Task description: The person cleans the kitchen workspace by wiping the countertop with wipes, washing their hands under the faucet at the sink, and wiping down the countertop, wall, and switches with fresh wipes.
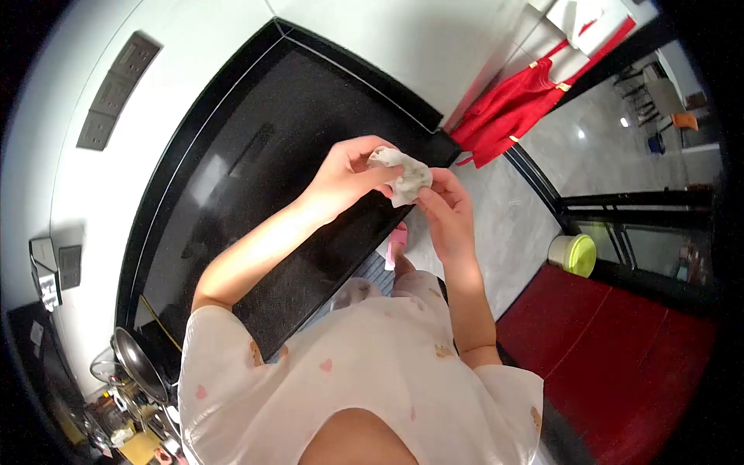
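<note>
Both hands are raised in front of me, over the edge of a black countertop [256, 178]. Between them is a small, soft, whitish crumpled piece [412, 183] with thin ruffled edges and greyish-green patches. I cannot tell whether it is a tissue or a filled wrapper. My left hand [353, 174] pinches it from the left, thumb across its front and fingers behind. From the lower right, my right hand [449, 209] grips its other edge between thumb and fingers.
A red apron [508, 108] hangs at the upper right. On the lower left are a black frying pan [139, 363] and cluttered kitchen items. A lidded green bucket [577, 254] stands near a dark red surface [604, 349]. Wall sockets [116, 89] line the left wall.
</note>
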